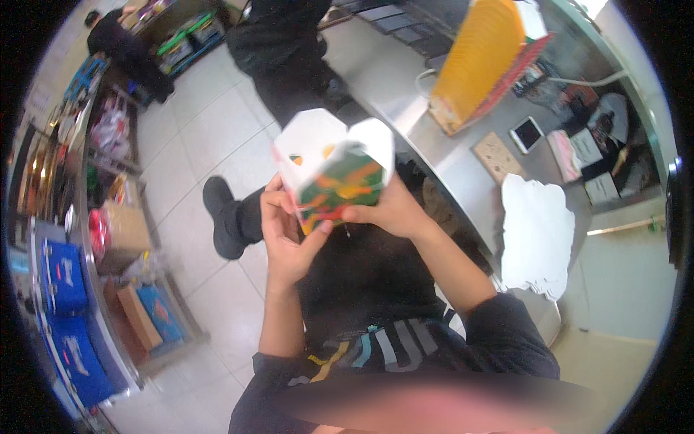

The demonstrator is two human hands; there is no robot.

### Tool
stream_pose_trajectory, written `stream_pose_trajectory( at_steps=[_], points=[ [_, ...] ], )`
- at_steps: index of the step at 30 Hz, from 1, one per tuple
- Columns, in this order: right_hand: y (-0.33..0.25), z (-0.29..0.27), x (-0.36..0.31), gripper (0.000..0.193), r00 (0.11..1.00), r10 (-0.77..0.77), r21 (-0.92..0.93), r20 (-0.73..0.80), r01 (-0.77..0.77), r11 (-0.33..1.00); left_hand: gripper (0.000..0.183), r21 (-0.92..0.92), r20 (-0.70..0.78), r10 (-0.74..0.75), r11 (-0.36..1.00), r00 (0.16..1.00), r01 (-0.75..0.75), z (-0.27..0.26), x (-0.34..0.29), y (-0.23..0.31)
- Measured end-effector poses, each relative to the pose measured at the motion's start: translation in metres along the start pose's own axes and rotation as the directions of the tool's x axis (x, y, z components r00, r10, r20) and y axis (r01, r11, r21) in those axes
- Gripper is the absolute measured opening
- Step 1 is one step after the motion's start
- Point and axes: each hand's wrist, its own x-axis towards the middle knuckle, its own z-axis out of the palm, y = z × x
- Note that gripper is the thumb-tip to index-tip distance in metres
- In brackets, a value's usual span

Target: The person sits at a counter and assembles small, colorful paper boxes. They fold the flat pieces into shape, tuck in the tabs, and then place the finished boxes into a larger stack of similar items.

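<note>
Both the left hand [285, 242] and right hand [394, 210] grip a printed paper food carton [343, 184] in front of the dark shirt [499, 333], its white flaps [312, 136] spread. Flat white card blanks [536, 239] lie stacked on the metal counter [466, 189] to the right.

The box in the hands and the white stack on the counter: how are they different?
The box is held by the left hand and right hand, while the white stack lies on the counter. The box is opened into shape with flaps sticking out, but the white stack lies flat. The box has green and orange outside, while the white stack's top looks plain. Both show white.
</note>
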Motion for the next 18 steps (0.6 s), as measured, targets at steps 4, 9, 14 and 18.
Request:
stream_pose_trajectory(
  at_steps=[4, 9, 14, 18],
  points=[
    [-0.046, -0.047, -0.057, 0.124, 0.816, -0.396, -0.566, -0.420, 0.105, 0.818, 0.044, 0.277, 0.334, 0.308, 0.871, 0.891, -0.405, 0.037, 0.037, 0.006],
    [-0.127, -0.089, -0.112, 0.072, 0.916, -0.239, -0.297, -0.322, 0.142, 0.944, 0.033, 0.264, 0.695, 0.463, 0.548, 0.550, -0.794, 0.086, 0.067, 0.024],
    [-0.183, -0.100, -0.115, 0.041, 0.871, 0.008, -0.013, -0.491, -0.016, 1.000, 0.038, 0.151, 0.774, 0.604, 0.118, 0.191, -0.982, 0.144, 0.094, 0.004],
    [-0.245, -0.131, -0.074, 0.033, 0.695, -0.486, -0.687, -0.529, -0.016, 0.726, 0.089, 0.326, 0.352, 0.731, 0.489, 0.584, -0.809, 0.178, 0.156, -0.039]
  ],
)
